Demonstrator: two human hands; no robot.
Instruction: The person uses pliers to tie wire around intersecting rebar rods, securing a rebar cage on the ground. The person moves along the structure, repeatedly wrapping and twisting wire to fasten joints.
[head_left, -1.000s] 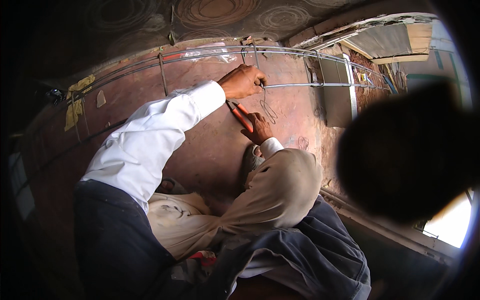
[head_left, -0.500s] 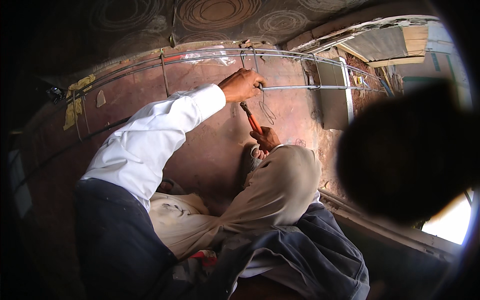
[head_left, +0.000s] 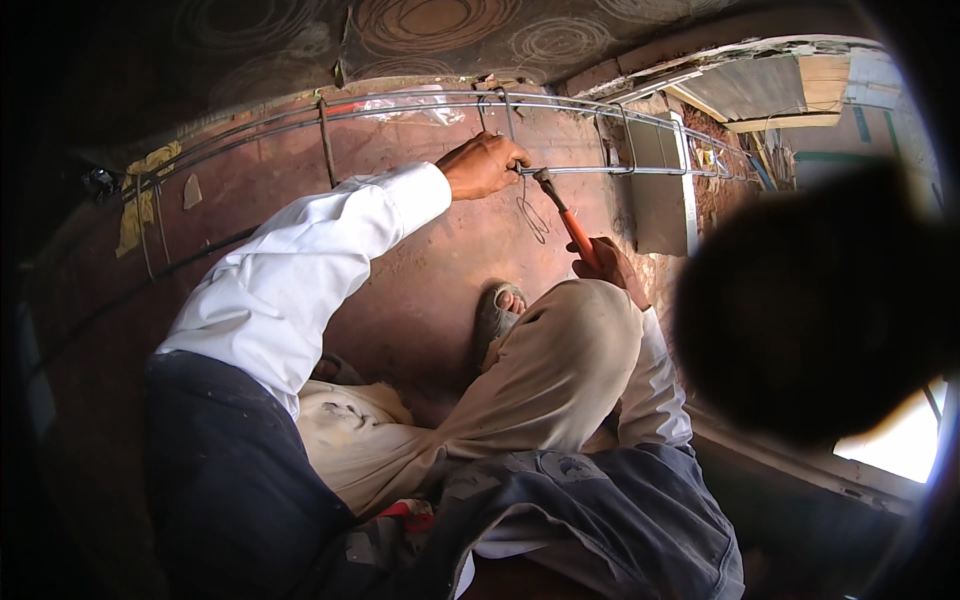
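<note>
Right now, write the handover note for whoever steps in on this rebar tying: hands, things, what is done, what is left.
Left hand: closed on the thin steel bar where it meets a cross tie.
Right hand: gripping the orange handle of the pincers, whose head sits at the joint beside the left hand.
Things: the rebar frame lies along the reddish floor; a loose loop of tie wire hangs below the joint.
Done: cannot tell which joints are already tied.
Left: this joint looks unfinished, since the wire ends hang free.
</note>
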